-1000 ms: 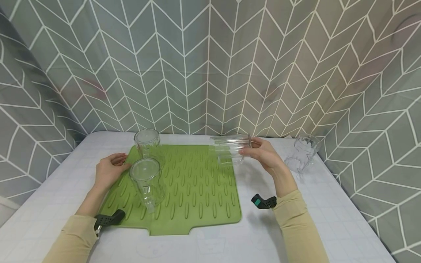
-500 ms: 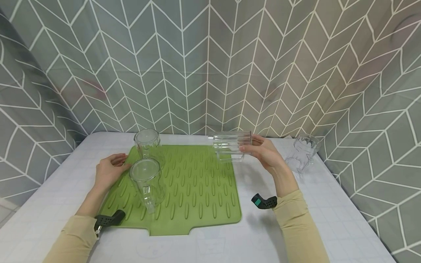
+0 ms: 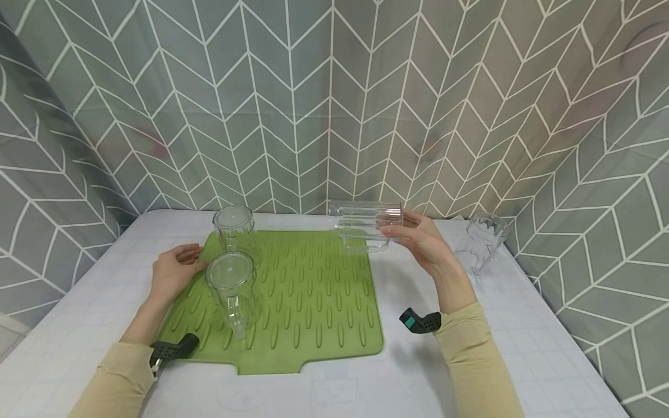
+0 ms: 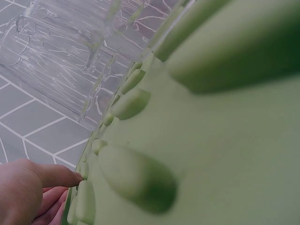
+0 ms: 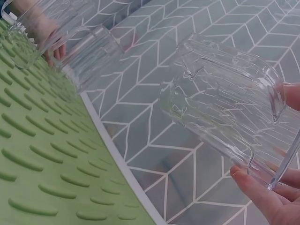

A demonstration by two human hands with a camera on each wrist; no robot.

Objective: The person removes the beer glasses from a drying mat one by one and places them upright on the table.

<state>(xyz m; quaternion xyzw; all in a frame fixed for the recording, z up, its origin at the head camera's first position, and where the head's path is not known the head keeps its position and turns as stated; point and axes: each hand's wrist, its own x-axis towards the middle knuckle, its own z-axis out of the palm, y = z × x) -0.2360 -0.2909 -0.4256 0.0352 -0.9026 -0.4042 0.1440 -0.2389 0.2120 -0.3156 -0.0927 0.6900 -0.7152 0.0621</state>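
Note:
In the head view the right hand (image 3: 425, 241) pinches a clear mug (image 3: 366, 223) by its end, sideways above the back right of the green mat (image 3: 308, 302); its handle hangs below. The right wrist view shows thumb and fingers on either side of this mug (image 5: 220, 93). At the mat's left edge the left hand (image 3: 175, 270) rests with fingers loosely curled; its thumb touches the edge in the left wrist view. Two clear mugs stand on the mat's left part, rims down as far as I can tell: one behind (image 3: 233, 226), one in front (image 3: 232, 284).
Another clear glass vessel (image 3: 483, 238) stands at the right of the white-covered table (image 3: 522, 348). A grey curtain (image 3: 334, 116) with white lines hangs behind and at both sides. Black devices are strapped at both wrists.
The right hand has raised the held mug slightly, and the mug has turned from a slight slant to nearly level. The left hand has not visibly moved.

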